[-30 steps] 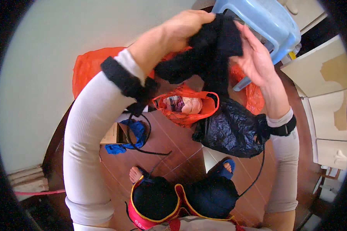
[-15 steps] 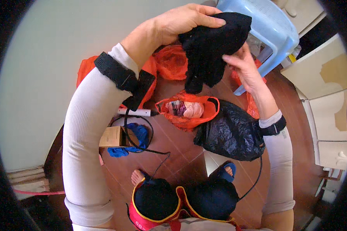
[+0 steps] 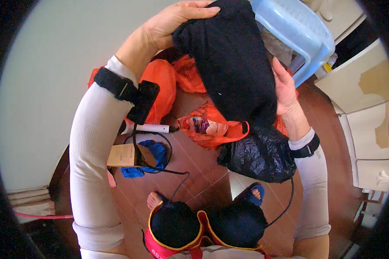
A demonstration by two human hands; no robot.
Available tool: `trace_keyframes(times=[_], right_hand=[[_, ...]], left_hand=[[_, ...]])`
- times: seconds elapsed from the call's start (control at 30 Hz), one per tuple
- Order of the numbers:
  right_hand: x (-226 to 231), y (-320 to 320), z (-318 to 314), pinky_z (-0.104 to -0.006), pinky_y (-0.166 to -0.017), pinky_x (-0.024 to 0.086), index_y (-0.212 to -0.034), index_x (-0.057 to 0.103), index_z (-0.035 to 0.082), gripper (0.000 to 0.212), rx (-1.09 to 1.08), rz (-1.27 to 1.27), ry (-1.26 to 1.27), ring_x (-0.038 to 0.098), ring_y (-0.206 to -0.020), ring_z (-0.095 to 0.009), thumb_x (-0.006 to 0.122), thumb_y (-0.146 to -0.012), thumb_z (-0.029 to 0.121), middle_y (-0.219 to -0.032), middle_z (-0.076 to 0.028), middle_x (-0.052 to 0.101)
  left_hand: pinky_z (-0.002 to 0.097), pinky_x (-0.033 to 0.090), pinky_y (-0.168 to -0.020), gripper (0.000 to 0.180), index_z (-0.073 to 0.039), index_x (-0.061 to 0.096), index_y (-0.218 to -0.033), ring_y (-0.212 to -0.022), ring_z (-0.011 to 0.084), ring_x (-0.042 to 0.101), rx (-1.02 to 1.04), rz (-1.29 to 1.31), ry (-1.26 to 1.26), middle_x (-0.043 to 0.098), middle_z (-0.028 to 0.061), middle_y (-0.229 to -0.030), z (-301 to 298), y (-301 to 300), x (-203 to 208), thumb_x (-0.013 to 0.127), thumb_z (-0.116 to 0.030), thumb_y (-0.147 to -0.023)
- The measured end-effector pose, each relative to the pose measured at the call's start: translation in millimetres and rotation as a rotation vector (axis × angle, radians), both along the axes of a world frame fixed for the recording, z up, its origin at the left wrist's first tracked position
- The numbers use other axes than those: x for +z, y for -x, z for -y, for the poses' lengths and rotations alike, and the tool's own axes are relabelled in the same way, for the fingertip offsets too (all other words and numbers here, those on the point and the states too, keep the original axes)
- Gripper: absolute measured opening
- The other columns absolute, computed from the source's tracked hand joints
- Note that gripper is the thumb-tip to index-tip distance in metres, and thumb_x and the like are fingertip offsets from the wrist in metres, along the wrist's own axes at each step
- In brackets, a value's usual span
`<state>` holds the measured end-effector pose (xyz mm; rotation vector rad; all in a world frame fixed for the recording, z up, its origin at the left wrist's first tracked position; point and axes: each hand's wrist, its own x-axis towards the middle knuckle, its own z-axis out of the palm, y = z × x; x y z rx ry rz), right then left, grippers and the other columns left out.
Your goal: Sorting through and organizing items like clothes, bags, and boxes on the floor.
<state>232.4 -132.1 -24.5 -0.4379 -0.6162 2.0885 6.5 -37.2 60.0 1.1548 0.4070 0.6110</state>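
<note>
A black cloth garment (image 3: 233, 60) hangs spread out in front of me at the upper middle. My left hand (image 3: 183, 21) pinches its upper left edge, the thumb lying on top of the cloth. Along its right edge rests my right hand (image 3: 285, 93), with visible fingers stretched upward against the fabric; part of that hand is hidden behind the cloth. Below the garment, an open orange plastic bag (image 3: 216, 134) holds patterned and pale pink fabric. The lower end of the garment hangs over a black plastic bag (image 3: 261, 155) and part of the orange one.
A light blue plastic stool (image 3: 298, 30) stands at the upper right. More orange bags (image 3: 162, 82) lie to the left. Near them are a cardboard box (image 3: 123, 155), blue cloth (image 3: 155, 157), a white cylindrical device (image 3: 153, 128) and a black cable (image 3: 168, 172). Pale cabinets (image 3: 371, 129) line the right.
The black garment has gone from bunched to spread out and hangs lower. My left hand has moved left and slightly up, my right hand slightly down and right.
</note>
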Motion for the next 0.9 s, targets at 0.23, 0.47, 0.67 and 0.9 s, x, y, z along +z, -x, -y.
trace_keyframes(times=[0.23, 0.47, 0.67, 0.9], right_hand=[[12, 19, 17, -0.0376, -0.088, 0.044, -0.117, 0.047, 0.000, 0.042, 0.021, -0.019, 0.000, 0.056, -0.099, -0.026, 0.045, -0.088, 0.030, -0.112, -0.015, 0.055], [24, 17, 10, -0.0381, -0.091, 0.042, -0.116, 0.047, -0.002, 0.045, 0.041, -0.120, -0.068, 0.055, -0.101, -0.026, 0.040, -0.090, 0.033, -0.112, -0.015, 0.055], [29, 1, 6, -0.0350, -0.088, 0.043, -0.115, 0.049, -0.001, 0.040, 0.116, 0.042, -0.044, 0.057, -0.097, -0.023, 0.048, -0.087, 0.028, -0.109, -0.012, 0.057], [29, -16, 6, -0.0264, -0.079, 0.045, -0.104, 0.054, 0.002, 0.033, -0.096, 0.751, -0.285, 0.057, -0.087, -0.014, 0.065, -0.074, 0.011, -0.095, -0.006, 0.061]], left_hand=[[0.0237, 0.048, -0.074, 0.036, -0.002, 0.047, -0.118, -0.084, 0.0127, 0.059, 0.074, -0.279, -0.381, 0.060, 0.0064, -0.099, -10, 2, -37, 0.052, -0.016, -0.085], [0.0285, 0.033, -0.095, 0.054, -0.003, 0.039, -0.127, -0.107, 0.0158, 0.046, -0.097, -0.282, -0.566, 0.051, 0.0068, -0.116, 38, -8, -34, 0.056, -0.028, -0.083], [0.0246, 0.046, -0.074, 0.038, 0.001, 0.055, -0.104, -0.079, 0.0133, 0.058, -0.255, -0.441, -0.327, 0.061, 0.0037, -0.090, 50, -15, -61, 0.063, -0.004, -0.067], [0.0262, 0.047, -0.079, 0.040, 0.003, 0.052, -0.110, -0.086, 0.0156, 0.060, -0.177, -0.239, 0.087, 0.061, 0.0083, -0.098, 61, -3, -76, 0.064, -0.011, -0.075]])
